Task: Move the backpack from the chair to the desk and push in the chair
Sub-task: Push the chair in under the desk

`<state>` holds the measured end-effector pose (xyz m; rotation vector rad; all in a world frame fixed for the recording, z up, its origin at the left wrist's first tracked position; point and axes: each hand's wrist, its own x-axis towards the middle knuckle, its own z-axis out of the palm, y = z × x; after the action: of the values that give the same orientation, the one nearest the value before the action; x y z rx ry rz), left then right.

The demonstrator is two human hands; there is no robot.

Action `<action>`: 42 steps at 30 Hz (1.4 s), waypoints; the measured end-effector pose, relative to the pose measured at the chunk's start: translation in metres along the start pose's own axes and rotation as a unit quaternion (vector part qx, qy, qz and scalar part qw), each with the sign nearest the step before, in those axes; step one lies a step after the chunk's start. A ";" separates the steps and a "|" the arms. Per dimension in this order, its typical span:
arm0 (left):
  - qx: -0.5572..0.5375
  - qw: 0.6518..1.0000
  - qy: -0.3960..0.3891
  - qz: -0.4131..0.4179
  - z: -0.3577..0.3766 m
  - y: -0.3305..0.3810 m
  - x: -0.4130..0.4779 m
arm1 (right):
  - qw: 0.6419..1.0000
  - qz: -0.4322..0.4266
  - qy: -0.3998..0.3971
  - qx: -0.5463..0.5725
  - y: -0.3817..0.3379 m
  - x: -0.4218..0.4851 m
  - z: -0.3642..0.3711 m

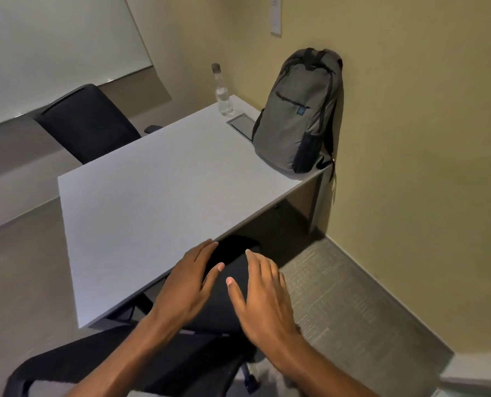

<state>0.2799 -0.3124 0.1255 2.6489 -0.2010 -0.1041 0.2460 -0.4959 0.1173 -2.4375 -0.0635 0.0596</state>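
A grey backpack (298, 110) with black straps stands upright on the far right corner of the pale grey desk (141, 202), leaning on the yellow wall. A black office chair (227, 299) stands at the desk's near edge, its seat partly under the desktop and its backrest (75, 365) close to me. My left hand (190, 285) and my right hand (263, 296) hover side by side over the chair seat, fingers spread, holding nothing.
A clear water bottle (223, 93) stands at the desk's far end beside a cable hatch (243, 124). A second black chair (87, 121) sits on the desk's far left side. Yellow wall on the right, grey carpet (350, 296) below it.
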 end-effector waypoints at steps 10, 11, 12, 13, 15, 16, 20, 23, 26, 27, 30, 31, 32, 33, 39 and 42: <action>-0.047 0.996 -0.021 0.069 -0.072 -0.146 -0.140 | 0.996 -0.029 -0.022 -0.080 -0.157 -0.106 0.112; -0.041 0.996 -0.027 0.071 -0.075 -0.157 -0.150 | 0.995 -0.027 -0.027 -0.096 -0.164 -0.112 0.123; -0.032 0.996 -0.033 0.074 -0.077 -0.168 -0.158 | 0.993 -0.024 -0.029 -0.111 -0.169 -0.118 0.133; -0.018 0.996 -0.036 0.079 -0.079 -0.178 -0.166 | 0.992 -0.020 -0.028 -0.125 -0.173 -0.123 0.142; 0.019 0.995 -0.036 0.093 -0.080 -0.197 -0.178 | 0.988 -0.011 -0.031 -0.151 -0.177 -0.130 0.160; 0.037 0.994 -0.036 0.096 -0.079 -0.206 -0.183 | 0.986 -0.007 -0.037 -0.163 -0.177 -0.133 0.168; 0.087 0.993 -0.038 0.076 -0.067 -0.234 -0.201 | 0.978 0.006 -0.065 -0.196 -0.172 -0.143 0.190; 0.113 0.991 -0.034 0.064 -0.059 -0.243 -0.209 | 0.973 0.016 -0.085 -0.216 -0.168 -0.149 0.199; 0.120 0.990 -0.027 0.069 -0.058 -0.241 -0.205 | 0.969 0.022 -0.095 -0.229 -0.166 -0.148 0.200; 0.120 0.990 -0.028 0.070 -0.059 -0.239 -0.203 | 0.967 0.027 -0.099 -0.233 -0.166 -0.146 0.199; 0.132 0.988 -0.041 0.067 -0.059 -0.234 -0.200 | 0.964 0.033 -0.102 -0.244 -0.165 -0.144 0.196; 0.136 0.988 -0.043 0.067 -0.058 -0.233 -0.200 | 0.964 0.032 -0.102 -0.245 -0.164 -0.144 0.195; 0.138 0.987 -0.043 0.067 -0.057 -0.232 -0.200 | 0.964 0.030 -0.100 -0.246 -0.162 -0.145 0.194; 0.141 0.987 -0.043 0.067 -0.056 -0.230 -0.199 | 0.964 0.028 -0.096 -0.246 -0.160 -0.145 0.193; 0.136 0.989 -0.034 0.056 -0.047 -0.216 -0.198 | 0.963 0.011 -0.083 -0.255 -0.148 -0.144 0.184; 0.131 0.990 -0.018 0.050 -0.041 -0.203 -0.199 | 0.966 0.009 -0.070 -0.249 -0.137 -0.142 0.178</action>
<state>0.1132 -0.0842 0.0742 2.8931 -0.3838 -0.0990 0.0893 -0.2858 0.0736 -2.9336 -0.1337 0.2511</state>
